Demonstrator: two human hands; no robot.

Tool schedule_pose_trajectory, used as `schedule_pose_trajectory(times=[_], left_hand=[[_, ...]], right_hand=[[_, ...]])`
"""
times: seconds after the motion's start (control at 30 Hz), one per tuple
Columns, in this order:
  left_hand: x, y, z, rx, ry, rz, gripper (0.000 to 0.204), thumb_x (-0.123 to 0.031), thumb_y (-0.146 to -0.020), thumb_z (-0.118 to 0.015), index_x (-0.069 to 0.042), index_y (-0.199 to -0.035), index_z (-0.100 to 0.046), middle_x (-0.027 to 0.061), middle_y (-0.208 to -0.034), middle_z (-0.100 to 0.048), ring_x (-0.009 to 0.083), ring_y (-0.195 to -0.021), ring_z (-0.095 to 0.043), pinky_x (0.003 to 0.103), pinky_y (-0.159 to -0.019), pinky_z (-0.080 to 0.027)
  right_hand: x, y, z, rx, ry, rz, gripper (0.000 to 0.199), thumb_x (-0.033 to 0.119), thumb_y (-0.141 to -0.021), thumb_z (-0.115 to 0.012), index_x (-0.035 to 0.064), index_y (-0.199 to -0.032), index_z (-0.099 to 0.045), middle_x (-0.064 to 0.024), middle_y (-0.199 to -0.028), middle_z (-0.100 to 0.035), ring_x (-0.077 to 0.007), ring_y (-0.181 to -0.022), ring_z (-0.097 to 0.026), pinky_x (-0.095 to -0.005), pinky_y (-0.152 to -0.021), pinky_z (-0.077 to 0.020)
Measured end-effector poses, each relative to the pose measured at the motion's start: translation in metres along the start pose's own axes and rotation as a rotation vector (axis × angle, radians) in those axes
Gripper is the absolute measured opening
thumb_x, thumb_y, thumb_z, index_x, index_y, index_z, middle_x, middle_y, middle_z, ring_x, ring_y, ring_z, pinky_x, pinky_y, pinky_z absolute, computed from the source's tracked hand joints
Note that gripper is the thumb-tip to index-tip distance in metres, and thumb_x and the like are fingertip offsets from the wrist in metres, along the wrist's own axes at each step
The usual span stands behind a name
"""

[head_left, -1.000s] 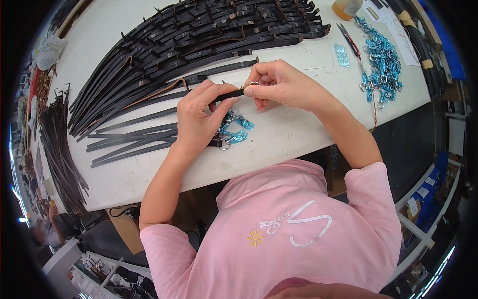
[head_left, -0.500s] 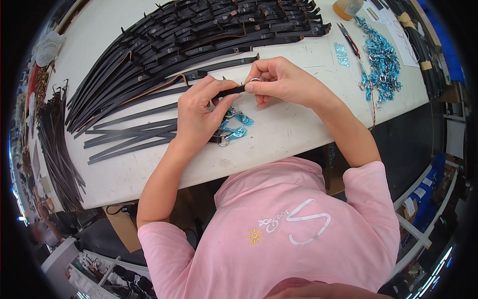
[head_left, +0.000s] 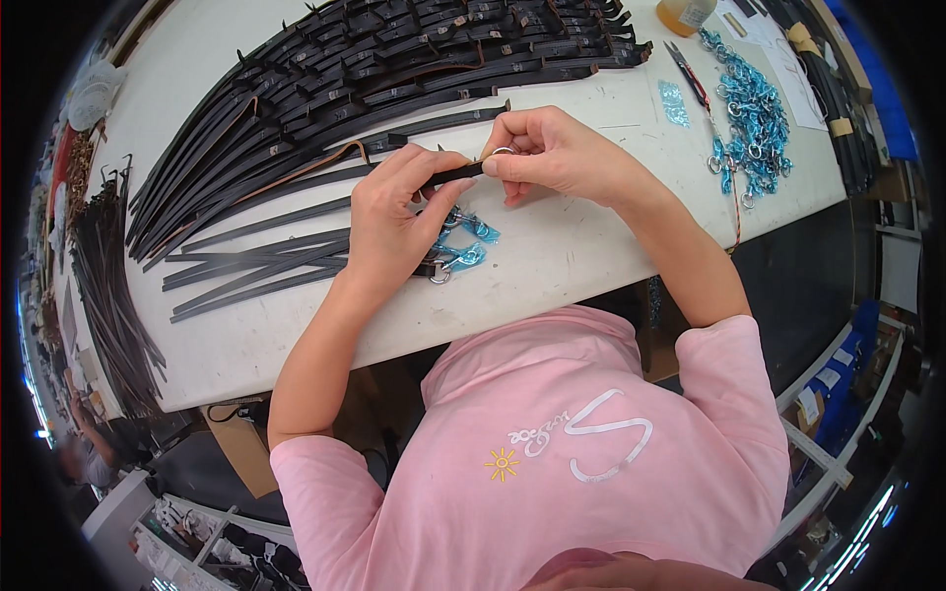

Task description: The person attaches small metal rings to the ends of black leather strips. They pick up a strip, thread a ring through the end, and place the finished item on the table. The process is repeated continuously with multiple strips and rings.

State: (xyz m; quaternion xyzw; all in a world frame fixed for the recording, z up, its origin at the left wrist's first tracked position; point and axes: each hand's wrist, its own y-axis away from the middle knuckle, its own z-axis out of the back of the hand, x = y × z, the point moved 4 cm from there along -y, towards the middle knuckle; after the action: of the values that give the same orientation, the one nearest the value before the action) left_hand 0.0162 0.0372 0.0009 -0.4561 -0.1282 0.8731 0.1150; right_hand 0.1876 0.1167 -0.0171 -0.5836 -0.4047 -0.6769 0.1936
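- Head view: a narrow, flat black strap point(head_left: 455, 176) is stretched between the two hands, over the worktop point(head_left: 562, 271).
- The left hand point(head_left: 399, 204), thumb and fingers closed, pinches its near part; the right hand point(head_left: 550, 156) is pinched shut at its far end, beside a round silver metal ring point(head_left: 503, 151).
- Right fingers partly hide that ring, and the left hand covers much of the strap; whether the two are joined cannot be told.
- Small metal clasps in blue plastic film point(head_left: 461, 256) are partly hidden behind the left hand.
- White lettering and a yellow sun mark the pink short-sleeved shirt point(head_left: 552, 414); the label on the amber-filled bottle point(head_left: 685, 14), cut off above, is too small to read.
- The worktop is white and scuffed; the room's edges blur.
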Motion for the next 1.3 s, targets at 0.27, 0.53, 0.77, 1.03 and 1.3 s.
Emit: schedule_pose_trajectory(times=[0.27,0.53,0.77,1.03,1.3], left_hand=[[0.0002,0.0002,-0.0002,-0.002,0.008,-0.004,0.017,-0.003,-0.083,-0.077,-0.003,-0.1,-0.073,0.0072,-0.082,-0.065,0.0177,-0.068,-0.062,0.028,-0.059,-0.051],[0.0006,-0.0003,-0.0002,0.004,0.013,-0.002,0.017,-0.003,-0.083,-0.076,-0.002,-0.1,-0.073,0.0072,-0.081,-0.064,0.018,-0.069,-0.061,0.028,-0.059,-0.05],[0.0016,0.0001,-0.0003,0.015,0.0,0.012,0.017,-0.003,-0.083,-0.076,-0.001,-0.1,-0.073,0.0075,-0.082,-0.064,0.018,-0.069,-0.061,0.028,-0.06,-0.05],[0.0013,-0.0001,-0.0005,0.013,0.014,0.009,0.017,-0.003,-0.083,-0.076,-0.001,-0.1,-0.073,0.0075,-0.082,-0.065,0.0178,-0.07,-0.061,0.028,-0.06,-0.05],[0.0001,0.0012,-0.0024,-0.018,0.028,0.024,0.018,-0.002,-0.083,-0.076,-0.002,-0.1,-0.072,0.0077,-0.085,-0.067,0.0173,-0.071,-0.063,0.027,-0.058,-0.05]], right_hand=[[0.0013,0.0006,-0.0005,0.011,0.004,-0.011,0.016,0.017,-0.093,-0.069,0.0018,-0.094,-0.062,-0.0002,-0.079,-0.063,-0.0067,-0.07,-0.063,-0.0249,-0.071,-0.0584],[0.0007,0.0003,-0.0014,-0.007,-0.002,-0.018,0.016,0.016,-0.091,-0.069,0.0022,-0.094,-0.062,-0.0004,-0.08,-0.063,-0.0068,-0.069,-0.063,-0.0254,-0.07,-0.0588],[0.0037,0.001,-0.0031,-0.009,-0.022,-0.019,0.015,0.016,-0.09,-0.069,0.0028,-0.091,-0.062,-0.0003,-0.079,-0.062,-0.0068,-0.067,-0.062,-0.0254,-0.069,-0.0586],[0.0036,0.0009,-0.0034,-0.014,-0.018,-0.018,0.014,0.015,-0.09,-0.068,0.0031,-0.091,-0.061,-0.0001,-0.079,-0.062,-0.0067,-0.066,-0.062,-0.0253,-0.068,-0.0585],[0.0015,0.0,-0.0052,-0.025,-0.019,-0.018,0.015,0.016,-0.09,-0.068,0.0035,-0.09,-0.059,0.0003,-0.08,-0.061,-0.0059,-0.067,-0.061,-0.0251,-0.066,-0.0585]])
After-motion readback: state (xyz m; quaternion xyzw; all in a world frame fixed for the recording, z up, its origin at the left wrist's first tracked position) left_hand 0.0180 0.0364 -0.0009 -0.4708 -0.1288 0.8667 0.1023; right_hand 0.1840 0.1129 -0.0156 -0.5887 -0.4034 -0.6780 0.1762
